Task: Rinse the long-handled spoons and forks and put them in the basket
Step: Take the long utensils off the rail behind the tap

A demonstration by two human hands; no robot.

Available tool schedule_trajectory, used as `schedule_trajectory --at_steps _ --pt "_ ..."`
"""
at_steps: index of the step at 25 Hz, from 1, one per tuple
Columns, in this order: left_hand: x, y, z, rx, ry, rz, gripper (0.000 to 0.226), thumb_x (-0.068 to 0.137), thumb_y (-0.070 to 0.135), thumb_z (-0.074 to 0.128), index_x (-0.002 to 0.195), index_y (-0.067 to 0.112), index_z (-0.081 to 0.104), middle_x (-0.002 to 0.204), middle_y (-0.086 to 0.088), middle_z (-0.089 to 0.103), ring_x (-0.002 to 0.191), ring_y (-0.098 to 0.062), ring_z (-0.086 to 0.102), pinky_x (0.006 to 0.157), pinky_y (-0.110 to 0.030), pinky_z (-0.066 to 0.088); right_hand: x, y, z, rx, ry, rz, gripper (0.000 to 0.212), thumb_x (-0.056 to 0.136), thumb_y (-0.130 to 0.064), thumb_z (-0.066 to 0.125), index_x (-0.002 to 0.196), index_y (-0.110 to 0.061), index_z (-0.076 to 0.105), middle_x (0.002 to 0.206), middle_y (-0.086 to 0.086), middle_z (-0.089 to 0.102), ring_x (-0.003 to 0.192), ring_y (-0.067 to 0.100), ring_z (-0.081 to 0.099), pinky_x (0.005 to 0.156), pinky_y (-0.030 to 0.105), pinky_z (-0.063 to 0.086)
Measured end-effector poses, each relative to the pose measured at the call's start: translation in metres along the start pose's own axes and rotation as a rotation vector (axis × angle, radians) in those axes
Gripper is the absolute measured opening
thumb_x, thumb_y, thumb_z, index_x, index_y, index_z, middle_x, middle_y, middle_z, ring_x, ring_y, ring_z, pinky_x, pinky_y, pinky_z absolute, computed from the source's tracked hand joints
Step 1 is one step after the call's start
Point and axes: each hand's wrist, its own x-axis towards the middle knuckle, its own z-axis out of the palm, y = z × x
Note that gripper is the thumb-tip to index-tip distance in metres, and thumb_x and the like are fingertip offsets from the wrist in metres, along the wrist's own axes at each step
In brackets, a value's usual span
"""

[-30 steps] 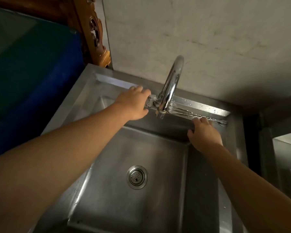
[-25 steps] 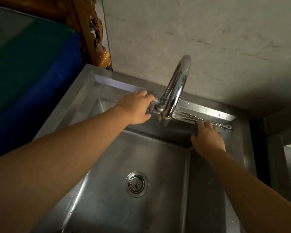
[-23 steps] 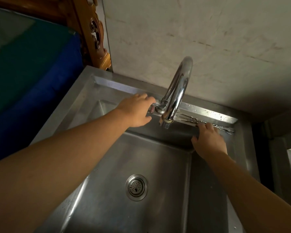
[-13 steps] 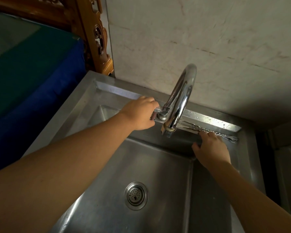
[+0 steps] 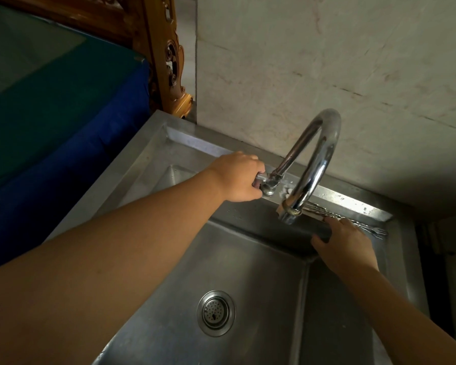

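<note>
The left hand [image 5: 236,177] is wrapped around the tap handle [image 5: 264,180] at the foot of the tap [image 5: 313,164], fingers curled over it and clenched on the metal; the forearm runs back across the sink [image 5: 169,227] toward the camera; the right hand [image 5: 346,243] lies further right, palm down at the rear edge of the basin, fingers spread loosely and the fingertips [image 5: 329,219] touching the bundle of long-handled spoons and forks [image 5: 353,222]; whether the fingers have closed on the cutlery I cannot tell, since the back of the hand hides the underside; the bundle lies flat on the back ledge [image 5: 358,204] of the steel surface, just beyond the right hand, its handles running from under the spout toward the right and one fork's tines [image 5: 379,232] showing past the knuckles; the spout curves up between the two hands and bends down, its mouth [image 5: 287,214] hanging over the basin just left of the right hand; no water shows at the mouth; the drain strainer [image 5: 216,312] sits in the basin floor, nearer the camera than both hands and between the two forearms; a pale wall [image 5: 327,61] rises beyond the hands; to the left of the left arm stands a carved wooden post [image 5: 169,61] and a blue and green covering [image 5: 50,101]
</note>
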Motion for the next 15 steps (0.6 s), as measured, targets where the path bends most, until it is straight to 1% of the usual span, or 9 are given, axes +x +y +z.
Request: schedule_trajectory --at_steps 4,7,10,12,15 --pt "0.0011 0.0012 -0.0035 0.013 -0.034 -0.023 0.019 0.088 0.032 0.066 0.097 0.016 0.071 0.104 -0.004 0.067 0.105 -0.029 0.059 0.089 -0.047 0.056 -0.0003 -0.0017 0.0 -0.005 0.008 0.001 0.061 0.086 -0.048 0.069 0.138 -0.018 0.058 0.128 0.011 0.066 0.111 0.034 0.065 0.087 0.041 0.053" --pt "0.0025 0.002 -0.006 0.004 -0.054 -0.034 0.021 0.09 0.033 0.064 0.099 0.014 0.071 0.104 -0.005 0.067 0.106 -0.03 0.059 0.091 -0.047 0.055 -0.0006 -0.0028 0.0002 -0.007 0.007 -0.001 0.062 0.086 -0.05 0.068 0.139 -0.019 0.058 0.127 0.01 0.066 0.11 0.033 0.065 0.087 0.041 0.053" --pt "0.0049 0.0025 -0.0077 0.002 -0.081 -0.043 0.024 0.093 0.032 0.063 0.105 0.013 0.072 0.108 -0.008 0.068 0.108 -0.031 0.059 0.093 -0.048 0.054 -0.001 -0.0031 -0.0004 -0.005 0.009 -0.001 0.062 0.086 -0.05 0.068 0.139 -0.018 0.058 0.127 0.011 0.066 0.111 0.033 0.064 0.088 0.041 0.053" --pt "0.0072 0.0028 -0.0089 0.001 -0.095 -0.053 0.027 0.093 0.031 0.062 0.107 0.012 0.073 0.109 -0.009 0.07 0.107 -0.032 0.061 0.094 -0.049 0.055 -0.0009 -0.0031 -0.0011 -0.009 0.007 -0.001 0.063 0.086 -0.051 0.067 0.139 -0.018 0.057 0.128 0.011 0.066 0.112 0.033 0.064 0.088 0.042 0.053" --pt "0.0103 0.0033 -0.0104 -0.004 -0.108 -0.064 0.027 0.093 0.031 0.062 0.107 0.012 0.074 0.106 -0.01 0.073 0.098 -0.03 0.067 0.091 -0.048 0.057 -0.0009 -0.002 -0.0005 -0.011 0.011 -0.006 0.062 0.086 -0.051 0.067 0.138 -0.018 0.058 0.127 0.011 0.066 0.111 0.033 0.064 0.088 0.042 0.054"
